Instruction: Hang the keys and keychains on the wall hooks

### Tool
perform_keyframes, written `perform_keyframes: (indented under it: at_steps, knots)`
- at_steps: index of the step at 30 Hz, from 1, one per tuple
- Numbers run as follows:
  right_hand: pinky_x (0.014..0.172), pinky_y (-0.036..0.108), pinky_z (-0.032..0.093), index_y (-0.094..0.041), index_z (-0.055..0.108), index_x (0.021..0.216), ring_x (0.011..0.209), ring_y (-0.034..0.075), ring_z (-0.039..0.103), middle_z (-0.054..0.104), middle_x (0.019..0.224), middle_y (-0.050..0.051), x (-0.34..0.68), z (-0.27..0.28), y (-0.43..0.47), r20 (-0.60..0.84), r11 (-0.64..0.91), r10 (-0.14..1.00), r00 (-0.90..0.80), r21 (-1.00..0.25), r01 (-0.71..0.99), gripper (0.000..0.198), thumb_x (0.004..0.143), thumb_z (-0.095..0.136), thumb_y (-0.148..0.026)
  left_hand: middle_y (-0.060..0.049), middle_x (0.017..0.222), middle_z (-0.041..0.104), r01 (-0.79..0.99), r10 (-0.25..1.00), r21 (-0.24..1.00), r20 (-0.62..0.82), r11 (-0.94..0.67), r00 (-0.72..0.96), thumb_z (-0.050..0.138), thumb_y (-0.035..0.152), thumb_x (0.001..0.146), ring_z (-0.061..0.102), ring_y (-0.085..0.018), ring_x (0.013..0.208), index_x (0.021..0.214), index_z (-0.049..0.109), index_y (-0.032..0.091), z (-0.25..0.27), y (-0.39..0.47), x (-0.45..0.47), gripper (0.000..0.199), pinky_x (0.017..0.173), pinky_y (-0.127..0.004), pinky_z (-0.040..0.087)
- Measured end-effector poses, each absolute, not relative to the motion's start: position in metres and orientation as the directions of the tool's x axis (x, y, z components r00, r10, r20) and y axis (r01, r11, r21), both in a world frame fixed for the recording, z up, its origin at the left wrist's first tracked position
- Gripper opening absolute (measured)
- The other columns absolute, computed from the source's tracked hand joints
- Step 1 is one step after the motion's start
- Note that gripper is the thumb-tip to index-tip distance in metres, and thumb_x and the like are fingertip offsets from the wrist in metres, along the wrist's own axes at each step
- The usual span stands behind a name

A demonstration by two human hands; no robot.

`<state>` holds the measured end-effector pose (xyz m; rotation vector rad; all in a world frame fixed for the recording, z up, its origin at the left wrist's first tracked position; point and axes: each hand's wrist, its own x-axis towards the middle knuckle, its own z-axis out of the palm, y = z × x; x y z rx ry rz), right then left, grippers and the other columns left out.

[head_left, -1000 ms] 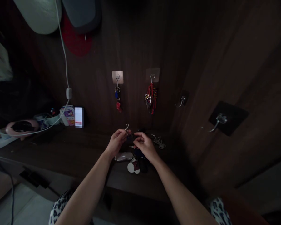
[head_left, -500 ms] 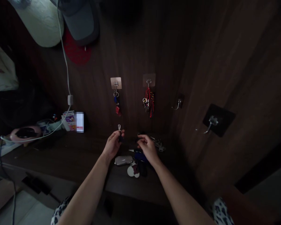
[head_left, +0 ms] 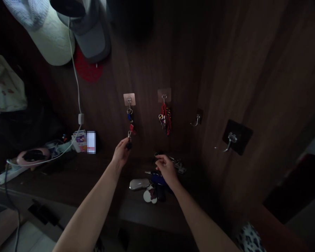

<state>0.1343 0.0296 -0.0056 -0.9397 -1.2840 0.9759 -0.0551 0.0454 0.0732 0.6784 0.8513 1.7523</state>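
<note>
My left hand is closed on a dark keychain with a silver clasp, raised just below a bunch of blue and red keychain charms on a wall hook. Over the shelf, my right hand pinches a small key ring; whatever dangles from it is too dark to make out. Below that hand lie a blue item, a silvery oval case and round white tags. Several metal keys rest behind it.
Red cords with keys hang from a second hook. Two bare hooks, one small and one on a black plate, are on the right wall. Caps hang upper left. A white cable runs down to the cluttered shelf.
My left hand has moved up and slightly left with the keychain, closer to the hanging charms. My right hand stays nearly in place over the shelf. The view has shifted a little.
</note>
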Motion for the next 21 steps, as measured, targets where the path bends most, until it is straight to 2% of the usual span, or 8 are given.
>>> perform_keyframes:
  at_steps: [5,10,16,21]
  knots:
    - [0.048,0.022,0.042,-0.018,0.057,0.086,0.047,0.010,0.054,0.054,0.062,-0.005,0.135,-0.007,0.030,0.341,0.342,0.939,0.036,-0.939,-0.024,0.021,0.067,0.053,-0.027,0.004,0.068,0.064,-0.509,0.924,0.809,0.104,-0.293,-0.367,0.066,0.019,0.067,0.057,-0.008,0.060,0.074,0.064,0.020,0.101,0.063,-0.057,0.008,0.057,-0.020,0.040]
    - [0.047,0.022,0.043,-0.018,0.057,0.087,0.047,0.010,0.055,0.055,0.063,-0.004,0.136,-0.008,0.030,0.355,0.355,0.934,0.034,-0.935,-0.011,0.022,0.068,0.052,-0.029,-0.001,0.072,0.066,-0.426,0.921,0.827,0.257,-0.366,-0.293,0.061,0.023,0.073,0.061,-0.012,0.065,0.078,0.063,0.018,0.127,0.074,-0.056,0.008,0.062,-0.023,0.045]
    - [0.048,0.022,0.044,-0.018,0.056,0.088,0.050,0.010,0.054,0.054,0.066,-0.004,0.136,-0.008,0.029,0.355,0.356,0.934,0.027,-0.934,-0.017,0.022,0.069,0.051,-0.028,0.000,0.069,0.064,-0.421,0.914,0.828,0.244,-0.370,-0.323,0.061,0.021,0.074,0.060,-0.011,0.061,0.081,0.060,0.017,0.143,0.086,-0.054,0.009,0.063,-0.026,0.047]
    - [0.049,0.023,0.045,-0.019,0.057,0.086,0.050,0.011,0.053,0.054,0.064,-0.003,0.136,-0.006,0.027,0.355,0.356,0.934,0.043,-0.934,-0.021,0.021,0.069,0.052,-0.029,-0.001,0.067,0.062,-0.417,0.911,0.825,0.257,-0.381,-0.324,0.063,0.021,0.073,0.057,-0.011,0.057,0.078,0.060,0.017,0.152,0.094,-0.053,0.007,0.054,-0.024,0.046]
